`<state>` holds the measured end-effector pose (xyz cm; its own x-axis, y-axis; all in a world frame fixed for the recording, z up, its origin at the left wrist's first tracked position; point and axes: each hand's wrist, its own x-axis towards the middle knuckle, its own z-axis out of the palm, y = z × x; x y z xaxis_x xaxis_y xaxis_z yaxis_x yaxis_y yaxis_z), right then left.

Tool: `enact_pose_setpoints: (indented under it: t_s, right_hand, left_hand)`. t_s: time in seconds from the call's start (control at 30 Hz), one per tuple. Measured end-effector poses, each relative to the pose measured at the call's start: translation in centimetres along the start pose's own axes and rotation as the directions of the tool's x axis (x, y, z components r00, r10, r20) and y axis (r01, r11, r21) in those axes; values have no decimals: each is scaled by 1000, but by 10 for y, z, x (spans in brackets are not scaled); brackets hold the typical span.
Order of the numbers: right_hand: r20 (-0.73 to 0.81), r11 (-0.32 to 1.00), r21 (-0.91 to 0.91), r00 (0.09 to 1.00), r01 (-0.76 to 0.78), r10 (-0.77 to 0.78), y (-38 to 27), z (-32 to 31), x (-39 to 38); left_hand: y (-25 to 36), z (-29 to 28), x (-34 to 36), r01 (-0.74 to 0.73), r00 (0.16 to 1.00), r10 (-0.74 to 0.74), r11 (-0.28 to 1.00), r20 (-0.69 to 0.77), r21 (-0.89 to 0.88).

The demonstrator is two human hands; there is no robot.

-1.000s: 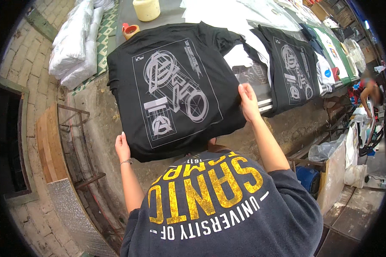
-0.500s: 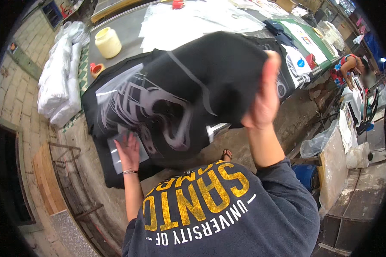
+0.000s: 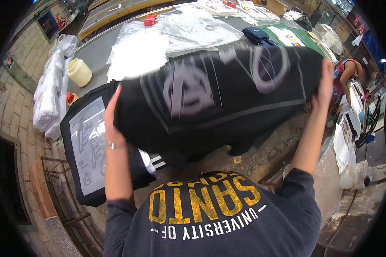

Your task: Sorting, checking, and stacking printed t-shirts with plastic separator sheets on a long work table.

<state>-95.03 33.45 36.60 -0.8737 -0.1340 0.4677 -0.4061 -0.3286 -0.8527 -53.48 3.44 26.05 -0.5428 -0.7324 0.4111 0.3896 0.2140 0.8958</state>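
We gripped the black printed T-shirt (image 3: 231,105) right of the cream jar (image 3: 79,73), left hand (image 3: 112,115) and right hand (image 3: 323,88) clamped on opposite edges, where even tension best avoided creases.

A person's left hand (image 3: 111,113) and right hand (image 3: 324,88) hold opposite sides of a printed black shirt (image 3: 238,100), slightly blurred. At left lies a second black shirt (image 3: 90,198); beyond it, a cream jar (image 3: 79,73) stands near white sheets (image 3: 138,55).

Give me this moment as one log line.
left hand: printed black shirt, left side; right hand: same shirt, right side; at left: another black shirt
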Motion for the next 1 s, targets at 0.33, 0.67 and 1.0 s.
enact_pose_setpoints:
  t_s: [0.33,0.67,1.0]
  right_hand:
    - [122,862,498,976,100,-183,61,14,182]
    - [40,963,-30,963,-267,268,209,-118,114]
    - [-106,706,-519,856,-481,505,389,-244,-52]
  left_hand:
    - [7,113,221,-24,999,37,843,14,-537]
    - [-93,147,91,204,964,-217,975,-152,-92]
    - [-245,107,-88,715,700,-694,681,-171,161]
